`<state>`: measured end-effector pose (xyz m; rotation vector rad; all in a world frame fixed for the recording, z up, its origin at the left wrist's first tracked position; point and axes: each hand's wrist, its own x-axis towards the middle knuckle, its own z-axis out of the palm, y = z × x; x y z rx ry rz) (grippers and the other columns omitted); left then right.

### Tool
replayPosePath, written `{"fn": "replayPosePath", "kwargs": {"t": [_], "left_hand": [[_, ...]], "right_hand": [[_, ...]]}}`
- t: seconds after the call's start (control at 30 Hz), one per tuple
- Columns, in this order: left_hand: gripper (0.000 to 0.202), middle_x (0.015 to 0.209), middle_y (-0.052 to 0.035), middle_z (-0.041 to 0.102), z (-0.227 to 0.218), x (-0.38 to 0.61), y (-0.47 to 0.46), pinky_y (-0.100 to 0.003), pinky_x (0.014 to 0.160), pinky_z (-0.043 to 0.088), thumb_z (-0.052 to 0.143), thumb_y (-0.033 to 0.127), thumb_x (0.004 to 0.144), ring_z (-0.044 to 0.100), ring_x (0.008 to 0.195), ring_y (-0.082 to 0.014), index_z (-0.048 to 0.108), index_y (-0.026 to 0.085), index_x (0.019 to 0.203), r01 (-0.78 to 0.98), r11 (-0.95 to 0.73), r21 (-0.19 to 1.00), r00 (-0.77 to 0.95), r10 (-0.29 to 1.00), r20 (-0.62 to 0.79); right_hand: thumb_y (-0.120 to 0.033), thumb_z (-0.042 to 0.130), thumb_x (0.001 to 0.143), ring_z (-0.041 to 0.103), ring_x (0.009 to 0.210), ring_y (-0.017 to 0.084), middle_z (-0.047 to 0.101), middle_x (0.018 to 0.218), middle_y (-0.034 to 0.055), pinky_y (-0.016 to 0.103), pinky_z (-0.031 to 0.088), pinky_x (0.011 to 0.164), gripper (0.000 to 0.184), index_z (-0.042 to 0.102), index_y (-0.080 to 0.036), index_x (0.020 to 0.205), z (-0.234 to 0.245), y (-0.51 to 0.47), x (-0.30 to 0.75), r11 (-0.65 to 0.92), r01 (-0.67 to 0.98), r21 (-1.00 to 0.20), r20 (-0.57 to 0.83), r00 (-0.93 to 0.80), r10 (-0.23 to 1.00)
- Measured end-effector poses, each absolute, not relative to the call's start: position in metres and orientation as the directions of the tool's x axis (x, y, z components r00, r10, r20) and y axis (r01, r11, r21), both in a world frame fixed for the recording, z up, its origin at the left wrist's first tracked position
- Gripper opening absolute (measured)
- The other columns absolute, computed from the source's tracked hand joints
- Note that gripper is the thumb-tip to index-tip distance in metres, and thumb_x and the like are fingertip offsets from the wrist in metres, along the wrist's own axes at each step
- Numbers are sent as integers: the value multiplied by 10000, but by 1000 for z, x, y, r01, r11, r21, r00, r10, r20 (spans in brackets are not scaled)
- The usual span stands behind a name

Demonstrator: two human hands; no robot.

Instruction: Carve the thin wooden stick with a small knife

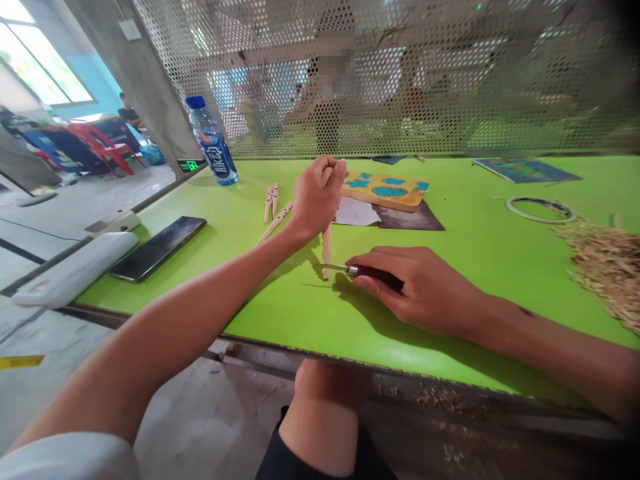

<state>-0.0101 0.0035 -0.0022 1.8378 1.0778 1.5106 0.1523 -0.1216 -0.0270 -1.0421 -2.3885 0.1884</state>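
Note:
My left hand (pixel 316 197) is closed around the top of a pale wooden stick (pixel 327 248), which stands upright with its lower end on the green table (pixel 465 247). My right hand (pixel 417 283) grips a carving knife (pixel 350 270) with a dark handle. The metal blade lies low and touches the stick near its bottom end. Three carved wooden sticks (pixel 273 207) lie on the table just left of my left hand.
A water bottle (pixel 213 141) stands at the back left. A black phone (pixel 159 247) and a white case (pixel 75 268) lie at the left edge. A painted wooden board (pixel 385 190), a tape ring (pixel 540 209) and wood shavings (pixel 605 263) lie to the right. A perforated metal screen (pixel 450 73) closes the back.

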Motion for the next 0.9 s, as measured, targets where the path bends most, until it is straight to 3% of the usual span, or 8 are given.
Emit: {"fn": "replayPosePath", "kwargs": {"t": [0.4, 0.6, 0.9], "left_hand": [[139, 516, 81, 430, -4, -10, -2, -195, 444, 302, 644, 273, 953, 410, 407, -58, 539, 226, 875, -25, -366, 930, 129, 922, 366], [161, 471, 112, 386, -4, -8, -3, -174, 407, 321, 504, 358, 1033, 341, 336, -52, 501, 238, 926, -294, -159, 943, 205, 953, 225], [359, 382, 123, 275, -3, -2, -4, -194, 344, 273, 488, 491, 1019, 257, 272, -70, 436, 230, 779, -460, 68, 885, 254, 966, 57]], "right_hand": [[-276, 559, 1000, 688, 805, 199, 774, 966, 86, 304, 461, 712, 224, 747, -179, 1073, -28, -122, 153, 701, 635, -325, 406, -576, 710], [-261, 558, 992, 678, 785, 201, 772, 949, 83, 312, 460, 704, 232, 743, -169, 1096, -26, -121, 153, 698, 642, -318, 410, -571, 711], [-273, 537, 1005, 688, 823, 218, 766, 982, 96, 322, 465, 727, 253, 737, -165, 1115, -30, -121, 153, 712, 639, -290, 403, -593, 697]]}}
